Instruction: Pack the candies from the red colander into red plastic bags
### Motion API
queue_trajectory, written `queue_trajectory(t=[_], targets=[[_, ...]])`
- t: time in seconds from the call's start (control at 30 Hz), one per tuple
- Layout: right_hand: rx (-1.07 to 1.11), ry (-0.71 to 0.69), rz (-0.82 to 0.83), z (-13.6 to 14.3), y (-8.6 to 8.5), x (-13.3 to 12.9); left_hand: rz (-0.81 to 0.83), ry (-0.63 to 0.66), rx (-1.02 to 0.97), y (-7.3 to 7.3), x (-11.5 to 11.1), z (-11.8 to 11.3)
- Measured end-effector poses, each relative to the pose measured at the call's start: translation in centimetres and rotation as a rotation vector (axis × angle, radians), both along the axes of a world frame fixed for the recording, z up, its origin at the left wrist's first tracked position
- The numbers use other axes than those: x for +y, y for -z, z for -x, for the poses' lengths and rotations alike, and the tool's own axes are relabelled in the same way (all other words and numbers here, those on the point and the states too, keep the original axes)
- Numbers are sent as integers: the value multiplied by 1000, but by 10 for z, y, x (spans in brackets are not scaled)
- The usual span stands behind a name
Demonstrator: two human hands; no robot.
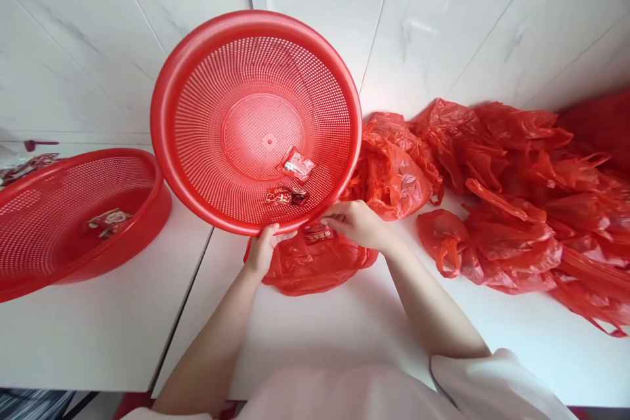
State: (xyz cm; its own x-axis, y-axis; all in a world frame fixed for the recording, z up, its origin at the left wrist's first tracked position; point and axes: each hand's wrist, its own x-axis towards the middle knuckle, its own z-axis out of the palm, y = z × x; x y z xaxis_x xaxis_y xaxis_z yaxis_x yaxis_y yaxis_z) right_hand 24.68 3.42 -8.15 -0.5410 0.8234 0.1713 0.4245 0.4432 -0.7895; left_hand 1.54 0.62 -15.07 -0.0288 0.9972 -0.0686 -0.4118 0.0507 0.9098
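Observation:
A large red perforated basket is tilted up in front of me, its inside facing me, with several small red packets low on its near side. My left hand is closed on the near rim. At the basket's lower right edge is my right hand, fingers bent beside the rim; what they grip, if anything, is hidden. Below the rim, between both hands, an open red plastic bag lies on the white table, with a red packet at its mouth.
Another red basket holding packets stands at the left. Many filled red plastic bags are heaped along the right side. A marbled white wall rises behind the table. A dark seam crosses the tabletop left of centre.

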Motion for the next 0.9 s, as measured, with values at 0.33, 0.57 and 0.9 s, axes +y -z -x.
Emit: queue_trajectory(t=[0.33, 0.57, 0.9], targets=[[-176, 169, -429, 19, 14, -2, 82, 133, 81, 4, -13, -14], [-242, 82, -421, 28, 32, 4, 117, 257, 41, 14, -25, -29], [594, 131, 449, 17, 17, 6, 132, 116, 130, 15, -12, -11]])
